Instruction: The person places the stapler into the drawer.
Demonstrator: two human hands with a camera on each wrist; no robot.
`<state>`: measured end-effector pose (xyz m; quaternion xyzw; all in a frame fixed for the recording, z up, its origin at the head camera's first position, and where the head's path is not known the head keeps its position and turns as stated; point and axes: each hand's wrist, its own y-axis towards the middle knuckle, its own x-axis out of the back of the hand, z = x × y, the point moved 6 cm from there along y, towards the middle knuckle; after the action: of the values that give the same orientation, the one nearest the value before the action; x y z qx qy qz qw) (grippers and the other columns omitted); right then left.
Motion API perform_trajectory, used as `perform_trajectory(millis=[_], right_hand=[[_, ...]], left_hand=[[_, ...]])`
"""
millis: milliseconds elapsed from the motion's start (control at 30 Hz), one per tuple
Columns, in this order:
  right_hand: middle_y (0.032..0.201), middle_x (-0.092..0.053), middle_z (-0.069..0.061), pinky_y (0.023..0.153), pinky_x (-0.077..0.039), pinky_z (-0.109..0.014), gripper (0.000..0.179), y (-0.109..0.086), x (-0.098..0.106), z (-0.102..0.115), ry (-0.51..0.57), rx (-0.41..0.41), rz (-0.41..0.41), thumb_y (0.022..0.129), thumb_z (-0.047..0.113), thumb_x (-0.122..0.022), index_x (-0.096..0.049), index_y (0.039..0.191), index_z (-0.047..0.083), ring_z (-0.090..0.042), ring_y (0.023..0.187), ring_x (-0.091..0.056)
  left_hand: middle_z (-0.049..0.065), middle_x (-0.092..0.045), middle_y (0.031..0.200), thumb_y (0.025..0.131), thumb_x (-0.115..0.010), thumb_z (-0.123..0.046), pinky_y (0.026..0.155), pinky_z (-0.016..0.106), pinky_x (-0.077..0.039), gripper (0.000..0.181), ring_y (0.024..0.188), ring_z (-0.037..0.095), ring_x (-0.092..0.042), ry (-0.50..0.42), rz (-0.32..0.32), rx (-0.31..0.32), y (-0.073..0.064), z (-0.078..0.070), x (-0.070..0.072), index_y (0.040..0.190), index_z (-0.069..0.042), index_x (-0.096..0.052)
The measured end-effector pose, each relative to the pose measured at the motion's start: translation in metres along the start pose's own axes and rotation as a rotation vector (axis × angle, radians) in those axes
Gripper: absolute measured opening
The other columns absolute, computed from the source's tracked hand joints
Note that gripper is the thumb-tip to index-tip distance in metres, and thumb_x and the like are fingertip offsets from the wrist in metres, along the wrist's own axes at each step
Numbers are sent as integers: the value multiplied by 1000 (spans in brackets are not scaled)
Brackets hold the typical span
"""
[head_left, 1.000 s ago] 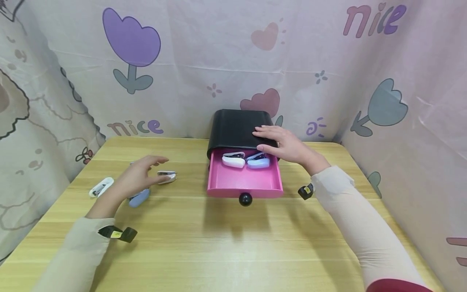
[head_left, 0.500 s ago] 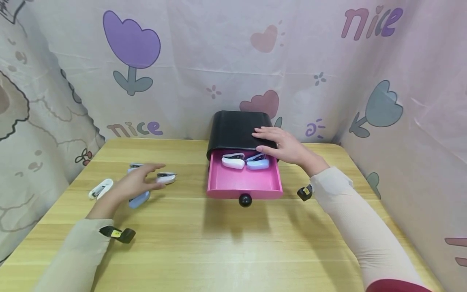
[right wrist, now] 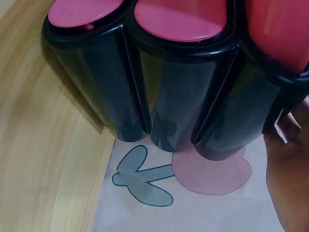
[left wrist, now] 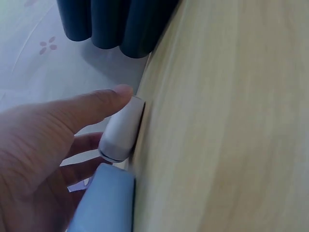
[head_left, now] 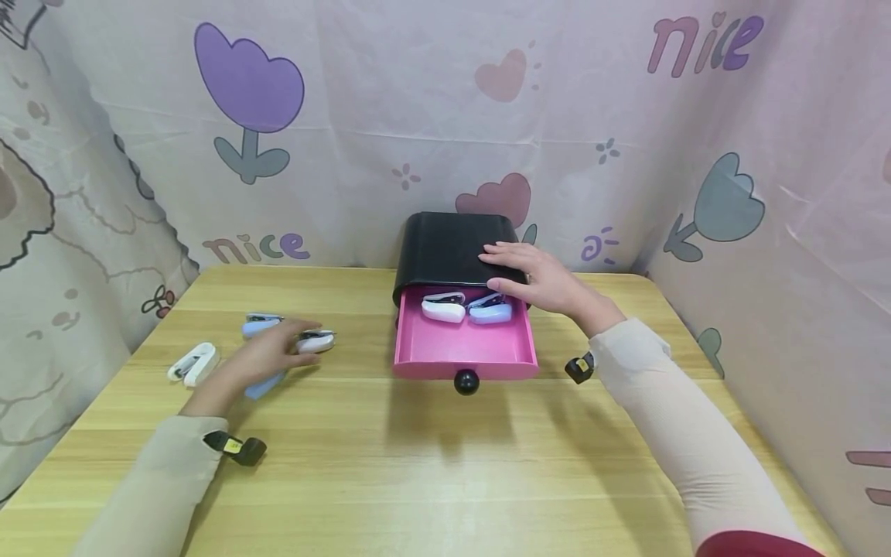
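Note:
My left hand (head_left: 267, 352) reaches around a small white stapler (head_left: 315, 341) on the table, thumb on the near side and fingers on the far side. In the left wrist view the thumb tip overlaps the white stapler (left wrist: 121, 130). A blue stapler (left wrist: 107, 198) lies beneath that hand, partly hidden; another blue stapler (head_left: 261, 323) is just beyond it. My right hand (head_left: 539, 280) rests flat on top of the black drawer cabinet (head_left: 455, 244). Its pink drawer (head_left: 462, 348) is pulled out and holds a white stapler (head_left: 443, 309) and a blue stapler (head_left: 490, 311).
Another white stapler (head_left: 193, 364) lies at the left of the wooden table (head_left: 445, 480). A black round knob (head_left: 466, 382) sticks out from the drawer front. In the right wrist view, lower pink drawers (right wrist: 181, 21) are closed. A printed curtain (head_left: 390, 93) hangs close behind.
My left hand has lowered and come closer around the white stapler, uncovering the far blue stapler. The right hand stays on the cabinet.

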<state>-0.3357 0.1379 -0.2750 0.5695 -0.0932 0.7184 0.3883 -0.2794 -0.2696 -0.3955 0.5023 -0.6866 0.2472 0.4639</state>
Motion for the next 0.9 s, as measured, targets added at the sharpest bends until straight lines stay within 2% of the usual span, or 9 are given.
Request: perform_trajectory(millis=[167,433,733,900], right_hand=[[151,-43,1,116,-16,-51,54,1,0,0,1,1,-5,95,47,-59,-54,142,22,-19,143,-30],[150,-43,1,116,-17,-50,53,0,2,1,7,0,-7,94,45,-60,-55,141,21,-20,143,-30],[151,-43,0,116,-17,-52,53,-1,1,2,8,1,-7,95,46,-60,-54,142,21,-20,143,-30],[150,-44,1,116,-19,-51,52,-1,0,2,5,10,-10,94,45,-60,-55,141,21,-19,142,-31]], left_hand=[[29,-53,129,88,-75,-27,97,60,-40,57,115,45,-53,33,-21,-5,3,1,-3,132,3,-55],[26,-58,121,85,-78,-25,91,57,-45,54,105,39,-58,54,-45,-18,5,1,-4,128,1,-58],[23,-60,117,83,-79,-18,92,57,-44,47,106,39,-57,56,-53,-32,6,2,-9,124,-2,-61],[22,-61,118,81,-79,-16,91,57,-44,45,106,39,-58,27,-42,-32,5,0,-11,121,-2,-62]])
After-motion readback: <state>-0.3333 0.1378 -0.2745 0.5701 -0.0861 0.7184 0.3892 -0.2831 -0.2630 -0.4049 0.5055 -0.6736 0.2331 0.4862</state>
